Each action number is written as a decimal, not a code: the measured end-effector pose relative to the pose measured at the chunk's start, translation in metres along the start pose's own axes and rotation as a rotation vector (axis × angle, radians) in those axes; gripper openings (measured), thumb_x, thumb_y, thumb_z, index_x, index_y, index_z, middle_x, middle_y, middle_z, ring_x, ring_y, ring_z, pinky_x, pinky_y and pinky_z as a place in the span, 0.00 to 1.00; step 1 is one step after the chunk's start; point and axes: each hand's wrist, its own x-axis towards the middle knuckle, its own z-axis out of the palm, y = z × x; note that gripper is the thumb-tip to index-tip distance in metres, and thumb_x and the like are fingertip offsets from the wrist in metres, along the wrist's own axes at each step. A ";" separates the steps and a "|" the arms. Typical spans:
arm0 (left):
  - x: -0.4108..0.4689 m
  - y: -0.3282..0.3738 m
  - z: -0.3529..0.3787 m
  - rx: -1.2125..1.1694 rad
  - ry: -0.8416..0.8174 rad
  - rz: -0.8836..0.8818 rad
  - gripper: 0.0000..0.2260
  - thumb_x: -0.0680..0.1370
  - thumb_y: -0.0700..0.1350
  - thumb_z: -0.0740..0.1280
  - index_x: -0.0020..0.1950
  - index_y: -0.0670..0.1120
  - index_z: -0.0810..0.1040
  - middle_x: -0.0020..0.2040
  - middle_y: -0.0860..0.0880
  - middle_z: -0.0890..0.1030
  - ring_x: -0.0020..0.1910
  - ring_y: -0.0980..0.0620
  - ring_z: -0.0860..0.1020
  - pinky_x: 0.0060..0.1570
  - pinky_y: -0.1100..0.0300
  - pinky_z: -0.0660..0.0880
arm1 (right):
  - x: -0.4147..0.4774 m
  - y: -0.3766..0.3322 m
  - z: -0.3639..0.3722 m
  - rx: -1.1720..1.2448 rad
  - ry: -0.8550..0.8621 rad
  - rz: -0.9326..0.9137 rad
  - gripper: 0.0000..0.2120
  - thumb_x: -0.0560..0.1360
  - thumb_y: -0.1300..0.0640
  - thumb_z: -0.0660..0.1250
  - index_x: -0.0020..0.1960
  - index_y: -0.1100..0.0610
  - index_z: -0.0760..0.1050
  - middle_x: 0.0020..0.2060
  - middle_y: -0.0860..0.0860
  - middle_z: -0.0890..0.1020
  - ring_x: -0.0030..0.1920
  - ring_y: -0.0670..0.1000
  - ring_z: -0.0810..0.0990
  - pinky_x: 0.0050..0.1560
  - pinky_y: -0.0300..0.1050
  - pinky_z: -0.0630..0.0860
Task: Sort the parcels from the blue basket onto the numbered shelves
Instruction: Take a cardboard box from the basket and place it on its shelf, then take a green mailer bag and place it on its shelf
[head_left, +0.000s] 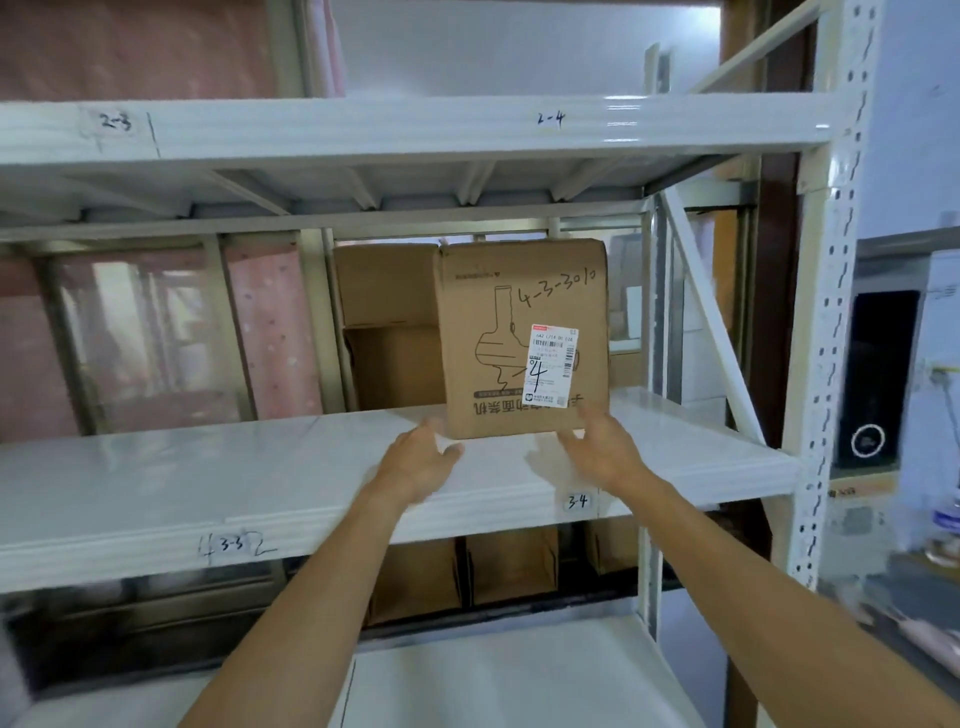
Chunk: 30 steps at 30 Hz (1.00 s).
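A brown cardboard parcel stands upright on the white shelf above the "3-4" label. It carries a handwritten "4-3-3010" and a white shipping label marked "4". My left hand is at the parcel's lower left corner, fingers loosely spread, fingertips at its edge. At the lower right corner, my right hand has its fingers apart and just over the box's front. Neither hand wraps the parcel, which rests on the shelf. The blue basket is out of view.
More cardboard boxes stand behind the parcel, and others sit on the shelf below. The upper shelf beam is marked "2-3" and "2-4"; "4-3-3" is written on the lower beam. A perforated upright post bounds the right side.
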 end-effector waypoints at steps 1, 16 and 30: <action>-0.012 -0.003 -0.006 -0.005 0.011 -0.008 0.26 0.82 0.57 0.63 0.76 0.47 0.65 0.73 0.45 0.72 0.70 0.44 0.71 0.68 0.52 0.69 | -0.012 -0.008 -0.001 -0.001 -0.009 -0.011 0.21 0.82 0.52 0.62 0.74 0.54 0.66 0.71 0.52 0.72 0.68 0.57 0.73 0.62 0.50 0.72; -0.301 -0.123 -0.041 0.011 0.082 -0.241 0.22 0.82 0.55 0.64 0.75 0.50 0.70 0.68 0.48 0.78 0.68 0.48 0.75 0.66 0.53 0.72 | -0.241 -0.082 0.112 0.191 -0.418 -0.206 0.22 0.82 0.51 0.63 0.74 0.56 0.68 0.71 0.52 0.74 0.69 0.53 0.74 0.67 0.49 0.71; -0.547 -0.320 -0.062 0.026 0.037 -0.792 0.19 0.82 0.54 0.63 0.71 0.50 0.73 0.65 0.47 0.80 0.61 0.46 0.79 0.56 0.56 0.74 | -0.459 -0.157 0.300 0.070 -0.980 -0.282 0.23 0.81 0.49 0.63 0.73 0.54 0.67 0.71 0.52 0.73 0.68 0.55 0.73 0.67 0.50 0.70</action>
